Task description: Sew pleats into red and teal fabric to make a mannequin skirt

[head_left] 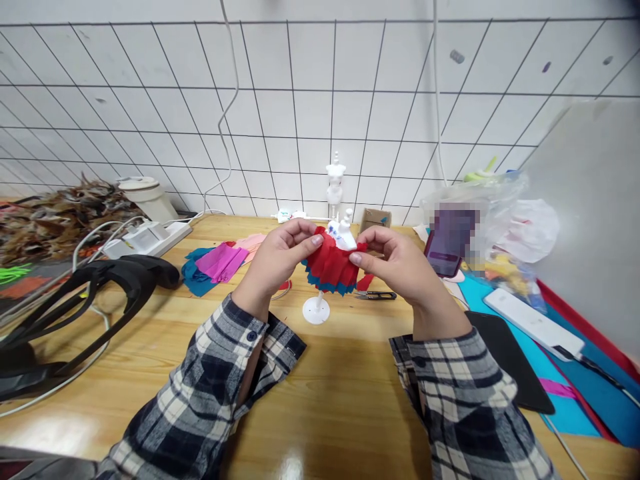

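A small white mannequin [344, 231] on a round white base [316, 311] leans slightly in the middle of the wooden table. Around its waist hangs a pleated red paper skirt [331, 263], over a blue layer [327, 287] whose jagged edge shows below. My left hand [286, 252] pinches the skirt's top left edge between thumb and fingers. On the other side my right hand [390, 257] pinches its top right edge. Small scissors [376, 295] lie just below my right hand, beside a red scrap [365, 283].
Behind stands a second white mannequin [335, 183]. Blue and magenta pleated paper [220, 262], a power strip [150, 240] and a black headset frame [120, 280] lie left. Right are a phone [451, 240], a black slab [510, 360], a white device [533, 322] and coloured sheets [575, 417].
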A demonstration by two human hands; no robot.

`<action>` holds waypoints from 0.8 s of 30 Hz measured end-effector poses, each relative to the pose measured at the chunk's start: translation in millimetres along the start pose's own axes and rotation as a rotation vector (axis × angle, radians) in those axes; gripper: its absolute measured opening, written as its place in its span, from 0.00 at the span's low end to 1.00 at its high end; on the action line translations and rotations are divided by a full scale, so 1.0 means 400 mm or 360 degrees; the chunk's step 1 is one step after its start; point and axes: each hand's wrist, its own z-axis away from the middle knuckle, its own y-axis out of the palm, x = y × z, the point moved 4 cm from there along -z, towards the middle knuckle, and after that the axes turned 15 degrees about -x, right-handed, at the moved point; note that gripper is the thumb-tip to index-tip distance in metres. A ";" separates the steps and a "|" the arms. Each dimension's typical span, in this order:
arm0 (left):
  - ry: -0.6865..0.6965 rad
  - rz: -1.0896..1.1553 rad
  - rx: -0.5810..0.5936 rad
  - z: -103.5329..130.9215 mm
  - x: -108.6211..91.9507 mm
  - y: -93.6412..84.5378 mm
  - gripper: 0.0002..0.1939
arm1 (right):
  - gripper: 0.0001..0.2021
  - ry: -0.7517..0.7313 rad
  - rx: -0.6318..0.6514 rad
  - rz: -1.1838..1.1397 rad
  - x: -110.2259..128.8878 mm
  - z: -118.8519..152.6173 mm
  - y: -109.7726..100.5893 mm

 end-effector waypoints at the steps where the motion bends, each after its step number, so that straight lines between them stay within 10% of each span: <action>1: -0.0024 0.0030 0.0023 0.000 0.001 -0.002 0.13 | 0.11 0.0002 0.0018 -0.0015 0.002 0.001 0.001; 12: 0.0026 0.0067 0.0026 0.005 -0.006 0.014 0.17 | 0.12 0.0062 0.0036 0.0022 0.009 0.006 0.008; 19: 0.0564 -0.0396 -0.0357 0.011 -0.027 0.005 0.06 | 0.10 -0.0043 0.0013 0.0061 0.018 0.005 0.011; 24: 0.0370 -0.0458 -0.0224 0.008 -0.016 -0.005 0.11 | 0.11 -0.0007 0.0026 0.0057 0.027 0.010 0.012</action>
